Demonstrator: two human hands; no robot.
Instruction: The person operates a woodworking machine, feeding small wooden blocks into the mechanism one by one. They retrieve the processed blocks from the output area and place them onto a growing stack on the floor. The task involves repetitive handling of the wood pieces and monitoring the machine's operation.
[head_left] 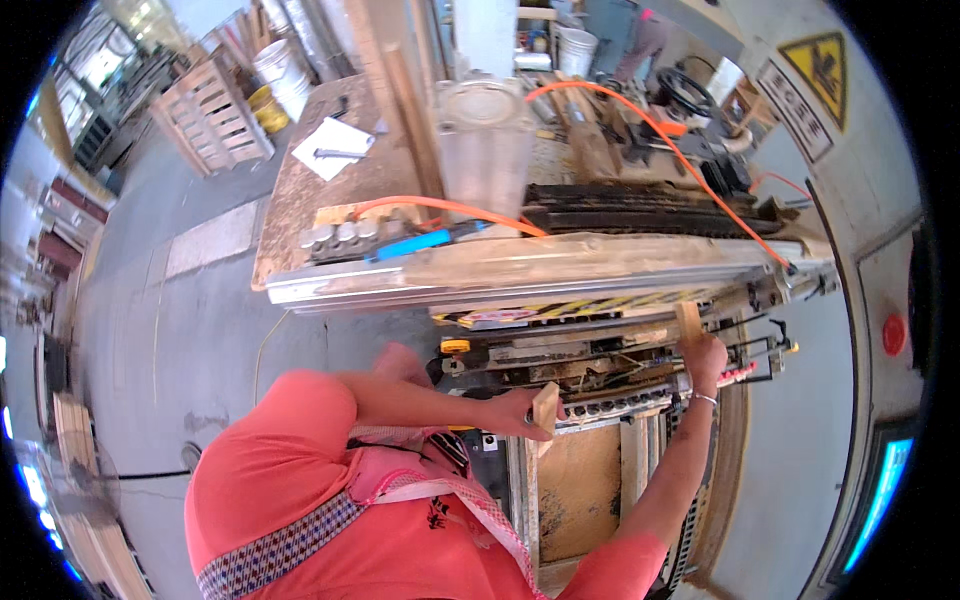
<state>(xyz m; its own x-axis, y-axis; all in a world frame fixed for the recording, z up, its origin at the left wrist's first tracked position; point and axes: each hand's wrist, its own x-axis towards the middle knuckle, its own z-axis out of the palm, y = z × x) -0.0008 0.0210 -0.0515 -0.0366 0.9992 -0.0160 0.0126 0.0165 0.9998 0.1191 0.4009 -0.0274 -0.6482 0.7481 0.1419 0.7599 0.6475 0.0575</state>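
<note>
My left hand is closed around a short light wood piece at the near edge of the machine, left of a row of dark round holes along a metal rail. Farther right, my right hand grips another light wooden piece, which stands up toward the striped guard beam. Both hands are over the machine bed, with several metal bars and rods between them. The lower ends of both wood pieces are hidden by my fingers or the machine.
A long metal beam with a black-and-yellow strip crosses in front of me. Orange hoses arch above it around a cylinder. A control cabinet with a red button stands at right. A pallet leans at far left.
</note>
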